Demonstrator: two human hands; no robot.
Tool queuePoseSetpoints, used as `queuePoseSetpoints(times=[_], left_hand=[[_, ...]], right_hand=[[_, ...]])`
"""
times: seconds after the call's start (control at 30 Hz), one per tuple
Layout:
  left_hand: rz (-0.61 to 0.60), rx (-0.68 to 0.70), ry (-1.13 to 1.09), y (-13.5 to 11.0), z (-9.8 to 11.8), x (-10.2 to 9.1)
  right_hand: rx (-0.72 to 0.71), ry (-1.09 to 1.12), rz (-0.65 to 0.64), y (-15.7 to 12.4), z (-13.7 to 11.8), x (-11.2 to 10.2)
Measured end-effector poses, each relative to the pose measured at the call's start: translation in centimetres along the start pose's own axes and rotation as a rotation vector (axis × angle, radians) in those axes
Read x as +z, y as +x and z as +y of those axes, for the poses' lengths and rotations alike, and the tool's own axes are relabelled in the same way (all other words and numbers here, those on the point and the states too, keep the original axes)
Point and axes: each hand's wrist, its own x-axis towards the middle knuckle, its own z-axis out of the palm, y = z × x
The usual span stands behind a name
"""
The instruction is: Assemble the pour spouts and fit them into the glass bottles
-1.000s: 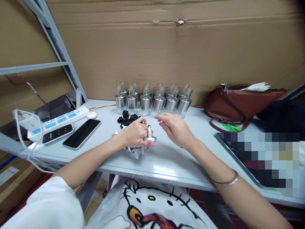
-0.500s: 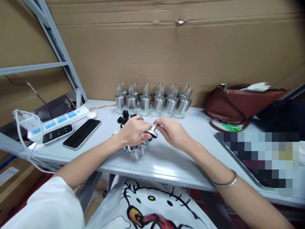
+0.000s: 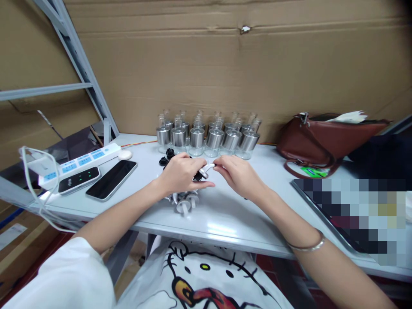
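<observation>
My left hand [image 3: 182,174] and my right hand [image 3: 237,177] meet over the grey table [image 3: 222,214], both pinching one small white and silver pump part [image 3: 206,169] between their fingertips. Under my left hand lies a heap of similar white pump parts [image 3: 184,203]. Just behind it sit several black ring caps [image 3: 168,155]. Further back, several glass bottles with silver collars [image 3: 206,137] stand in two rows against the cardboard wall.
Two phones [image 3: 111,180] and a white power strip [image 3: 82,159] with a cable lie at the left. A brown leather bag [image 3: 322,137] stands at the right, with a dark tray edge [image 3: 309,201] in front of it. A metal shelf frame [image 3: 77,64] rises at the left.
My right hand has come in from open and apart to grip the part held by my left hand. The part has tilted from upright to sideways between both hands.
</observation>
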Motion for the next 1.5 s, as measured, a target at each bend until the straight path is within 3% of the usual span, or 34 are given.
queuePoseSetpoints(times=[0.2,0.53,0.83,1.1,1.3,1.5], left_hand=[[0.009,-0.004,0.039,0.0,-0.1,0.1],[-0.087,-0.141,-0.031,-0.2,-0.3,0.0],[-0.251,-0.448,-0.415,0.6,0.3,-0.9],[-0.258,-0.574,-0.577,0.7,0.4,-1.0],[-0.326,-0.786,-0.853,0.6,0.6,-1.3],[-0.289,-0.664,-0.744,0.6,0.5,-0.9]], right_hand=[[0.054,0.049,-0.079,0.1,-0.2,-0.2],[-0.017,0.009,0.033,0.0,-0.4,-0.3],[-0.096,-0.084,0.039,0.2,-0.4,-0.5],[-0.161,-0.108,0.104,0.3,-0.6,-0.8],[-0.218,-0.104,0.083,0.0,0.0,-1.3],[-0.046,-0.061,-0.022,0.1,-0.1,-1.2]])
